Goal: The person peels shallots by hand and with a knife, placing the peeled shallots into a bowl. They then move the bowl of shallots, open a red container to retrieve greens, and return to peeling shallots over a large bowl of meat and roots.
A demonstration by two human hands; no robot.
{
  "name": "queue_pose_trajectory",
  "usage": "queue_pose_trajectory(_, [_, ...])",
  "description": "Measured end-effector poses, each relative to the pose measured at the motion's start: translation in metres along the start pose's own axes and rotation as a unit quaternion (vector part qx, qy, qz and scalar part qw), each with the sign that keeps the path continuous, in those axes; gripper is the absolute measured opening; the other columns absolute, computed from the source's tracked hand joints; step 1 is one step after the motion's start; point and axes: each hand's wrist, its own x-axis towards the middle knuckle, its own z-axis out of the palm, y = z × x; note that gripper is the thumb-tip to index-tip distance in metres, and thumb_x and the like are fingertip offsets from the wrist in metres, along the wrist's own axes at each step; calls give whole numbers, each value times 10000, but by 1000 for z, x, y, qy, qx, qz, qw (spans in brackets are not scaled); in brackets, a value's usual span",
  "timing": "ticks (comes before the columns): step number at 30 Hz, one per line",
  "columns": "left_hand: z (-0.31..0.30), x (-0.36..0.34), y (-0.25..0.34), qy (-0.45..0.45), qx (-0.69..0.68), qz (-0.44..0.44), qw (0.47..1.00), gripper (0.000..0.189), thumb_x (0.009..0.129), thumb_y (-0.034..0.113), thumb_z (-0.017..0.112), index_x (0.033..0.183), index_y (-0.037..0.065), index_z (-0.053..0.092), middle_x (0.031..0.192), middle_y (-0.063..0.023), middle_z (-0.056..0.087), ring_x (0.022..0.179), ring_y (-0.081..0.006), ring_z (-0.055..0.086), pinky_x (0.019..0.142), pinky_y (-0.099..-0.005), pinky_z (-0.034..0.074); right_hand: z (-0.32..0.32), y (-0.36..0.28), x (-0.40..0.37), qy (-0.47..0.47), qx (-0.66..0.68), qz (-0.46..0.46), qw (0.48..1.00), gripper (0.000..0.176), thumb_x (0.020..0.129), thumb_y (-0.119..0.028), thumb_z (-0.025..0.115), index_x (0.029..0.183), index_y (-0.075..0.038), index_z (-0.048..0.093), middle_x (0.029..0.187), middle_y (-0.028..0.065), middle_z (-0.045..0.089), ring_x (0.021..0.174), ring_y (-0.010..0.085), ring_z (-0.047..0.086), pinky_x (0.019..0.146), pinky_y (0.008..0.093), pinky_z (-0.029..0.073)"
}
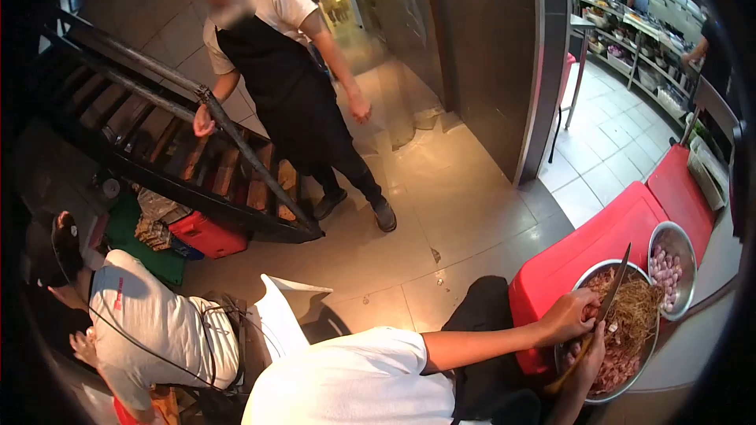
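Note:
My left hand (573, 316) is closed, its fingertips pinching a small pinkish shallot, mostly hidden, beside the blade. My right hand (587, 364) grips a large knife (616, 283) with a brown handle, its blade pointing up and away. Both hands are over a big metal bowl (653, 350) holding reddish shallot skins and a heap of dry, stringy roots (636, 311). Right beside it, a smaller metal bowl (691, 256) contains several peeled, pink-purple shallots (666, 274).
Red coolers (594, 228) stand by the bowls. A person in a black apron (283, 86) stands near the stair rail (244, 145). Another person in a white shirt (161, 319) sits at lower left by a white chair (279, 319). Kitchen shelves (638, 55) show through the doorway.

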Motion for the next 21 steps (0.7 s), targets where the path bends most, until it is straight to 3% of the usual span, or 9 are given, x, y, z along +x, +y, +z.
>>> queue_pose_trajectory(2, [2, -5, 3, 36, -20, 35, 999, 233, 779, 33, 715, 993, -12, 635, 826, -120, 565, 758, -251, 608, 653, -347, 496, -3, 6, -1, 27, -11, -10, 1000, 370, 1036, -512, 475, 910, -170, 539, 558, -56, 420, 370, 53, 371, 340, 194, 265])
queue_pose_trajectory(6, [5, -2, -3, -12, -164, -108, 980, 210, 805, 37, 714, 1005, 15, 656, 898, -49, 633, 791, -146, 643, 711, -299, 535, -6, 3, -1, 61, -9, 45, 997, 389, 1033, -531, 459, 904, -174, 543, 529, -60, 402, 351, 73, 341, 327, 213, 260])
queue_pose_trajectory(9, [0, 10, -16, -78, -135, -134, 979, 190, 846, 93, 697, 1025, 32, 678, 886, -27, 675, 833, -109, 641, 755, -282, 538, -18, -2, 1, -64, 71, 65, 993, 390, 1059, -497, 397, 928, -173, 569, 519, -57, 393, 343, 84, 333, 322, 219, 253])
queue_pose_trajectory(11, [0, 15, -29, -98, -184, -161, 965, 283, 845, 149, 732, 1087, 8, 690, 922, -45, 696, 824, -119, 653, 760, -290, 546, -5, -12, -6, 1, 145, 67, 987, 370, 1067, -456, 403, 975, -145, 580, 532, -49, 389, 338, 71, 329, 313, 208, 260])
queue_pose_trajectory(12, [-16, 22, -4, -144, -266, -239, 923, 335, 846, 162, 742, 1125, -11, 678, 962, -69, 705, 823, -132, 663, 769, -299, 553, -17, -11, -7, -69, 121, 70, 988, 381, 1067, -467, 405, 977, -143, 583, 537, -46, 389, 357, 67, 371, 336, 187, 313])
queue_pose_trajectory(13, [-16, 21, -1, -119, -252, -233, 932, 356, 858, 153, 723, 1150, -39, 655, 977, -90, 707, 831, -147, 673, 783, -300, 555, -28, -10, -4, -162, 167, 93, 968, 395, 1057, -510, 403, 1000, -154, 565, 543, -48, 386, 362, 68, 399, 357, 192, 366])
queue_pose_trajectory(14, [-14, 21, 4, -111, -270, -231, 928, 375, 869, 149, 710, 1177, -53, 637, 1000, -106, 708, 847, -154, 676, 795, -295, 555, -19, -14, -10, -72, 162, 82, 981, 507, 1039, -586, 370, 908, -128, 544, 529, -47, 379, 357, 77, 401, 358, 211, 371])
queue_pose_trajectory(17, [-14, 19, -3, -143, -312, -242, 907, 379, 925, 99, 609, 1264, -69, 586, 1100, -118, 701, 987, -172, 689, 892, -294, 564, -32, -16, -4, -147, 169, 135, 965, 568, 1027, -623, 360, 789, -126, 501, 530, -48, 383, 376, 77, 396, 377, 202, 353])
queue_pose_trajectory(21, [-11, 13, 4, -140, -280, -224, 923, 348, 897, 26, 684, 1233, -43, 625, 1071, -74, 695, 938, -117, 663, 833, -250, 548, -34, -17, -7, -171, 151, 132, 965, 530, 1022, -613, 400, 797, -138, 462, 558, -45, 413, 398, 61, 396, 385, 210, 327])
